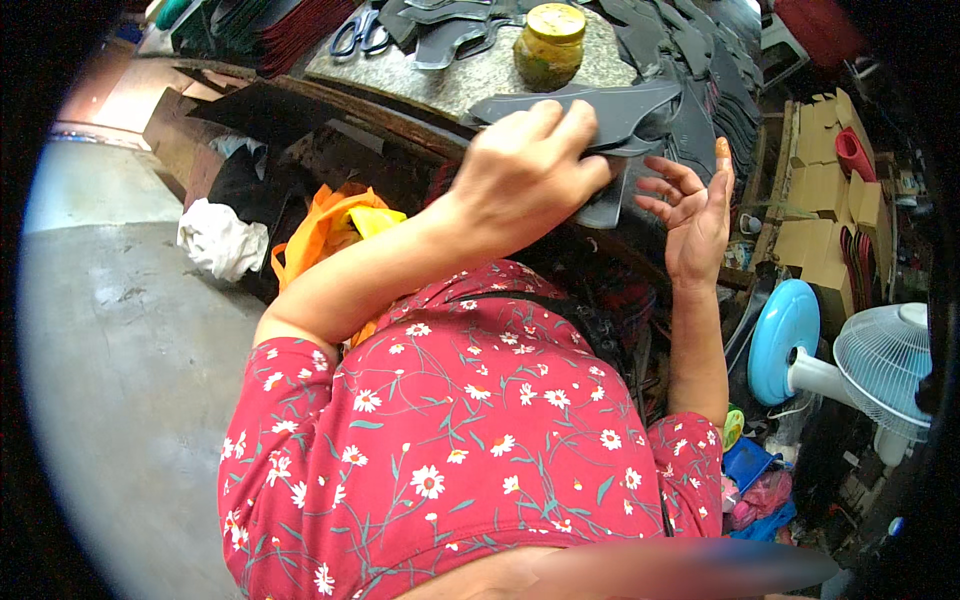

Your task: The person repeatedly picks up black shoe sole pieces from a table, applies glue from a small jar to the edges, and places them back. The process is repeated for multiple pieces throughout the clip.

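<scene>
My left hand (pixel 535 165) is closed on a flat, dark grey cut piece (pixel 625 110) with a curved outline, like a shoe-upper part. It holds this piece at the table's near edge. To its right, my right hand (pixel 695 215) is raised with the palm turned in and the fingers apart, holding nothing. One of its fingertips has an orange-brown stain. Just beyond the left hand stands a glass jar (pixel 550 58) with a smeared yellow lid and yellowish stuff inside. Many similar grey pieces (pixel 705 100) lie overlapping in a pile at the right.
Blue-handled scissors (pixel 360 33) and more cut pieces lie on the speckled slab (pixel 410 85). Dark red sheets (pixel 305 35) are stacked at the far left. A blue and white fan (pixel 800 345) stands at the right, near cardboard boxes (pixel 815 215). An orange bag (pixel 315 235) hangs below the table.
</scene>
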Demonstrator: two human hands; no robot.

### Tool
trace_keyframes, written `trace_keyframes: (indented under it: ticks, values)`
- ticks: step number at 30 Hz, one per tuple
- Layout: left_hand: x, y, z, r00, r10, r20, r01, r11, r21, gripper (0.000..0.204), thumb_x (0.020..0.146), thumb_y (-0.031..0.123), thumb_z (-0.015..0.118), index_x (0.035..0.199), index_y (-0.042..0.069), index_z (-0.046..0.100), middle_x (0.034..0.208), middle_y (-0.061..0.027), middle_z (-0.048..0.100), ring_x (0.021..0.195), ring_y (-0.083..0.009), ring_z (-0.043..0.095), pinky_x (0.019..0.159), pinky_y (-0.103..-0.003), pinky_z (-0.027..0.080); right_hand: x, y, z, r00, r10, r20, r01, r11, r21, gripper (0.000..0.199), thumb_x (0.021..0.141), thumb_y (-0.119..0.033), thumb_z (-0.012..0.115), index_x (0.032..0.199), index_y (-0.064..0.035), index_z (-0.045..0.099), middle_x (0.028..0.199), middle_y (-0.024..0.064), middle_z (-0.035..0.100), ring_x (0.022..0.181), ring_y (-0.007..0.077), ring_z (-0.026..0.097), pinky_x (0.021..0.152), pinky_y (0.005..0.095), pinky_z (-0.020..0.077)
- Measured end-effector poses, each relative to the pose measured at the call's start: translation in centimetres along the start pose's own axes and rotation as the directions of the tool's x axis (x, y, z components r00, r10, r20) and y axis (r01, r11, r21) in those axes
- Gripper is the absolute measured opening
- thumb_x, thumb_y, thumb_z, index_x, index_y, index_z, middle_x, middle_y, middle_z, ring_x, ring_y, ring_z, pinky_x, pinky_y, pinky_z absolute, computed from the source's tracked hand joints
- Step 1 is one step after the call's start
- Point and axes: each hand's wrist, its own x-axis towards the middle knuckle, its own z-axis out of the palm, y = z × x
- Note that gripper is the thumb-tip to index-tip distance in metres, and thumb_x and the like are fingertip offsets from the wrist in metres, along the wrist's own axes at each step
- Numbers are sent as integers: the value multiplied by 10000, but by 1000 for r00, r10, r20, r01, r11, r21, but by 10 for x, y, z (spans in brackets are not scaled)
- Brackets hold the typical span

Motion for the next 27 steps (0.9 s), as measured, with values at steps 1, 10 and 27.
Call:
trace_keyframes:
  ticks: [1,10,27]
  values:
    - [4,3,19,999,-17,43,16,1000,8,175,786,226,657,929,161,734,1049,-81,617,856,-237,633,643,-339,555,0,0,-1,999,33,-1,-33,999,8,734,1046,-521,369,1582,-186,-5,1175,254,627,912,273,681,721,372,587]
    - [13,23,91,995,-57,80,55,998,38,282,814,232,639,1090,243,694,1213,-169,569,1020,-316,558,830,-399,469,45,16,8,998,-63,-4,61,983,-173,772,1026,-148,521,1596,-82,5,1397,208,477,1147,190,535,1014,322,420]
    - [40,-86,54,949,-212,-234,186,974,-127,458,808,265,774,1215,95,650,1270,-197,555,1151,-377,528,995,-436,449,81,-28,17,865,-386,319,489,515,-704,672,903,-158,698,1508,-143,406,1319,165,599,1136,260,609,987,389,476]
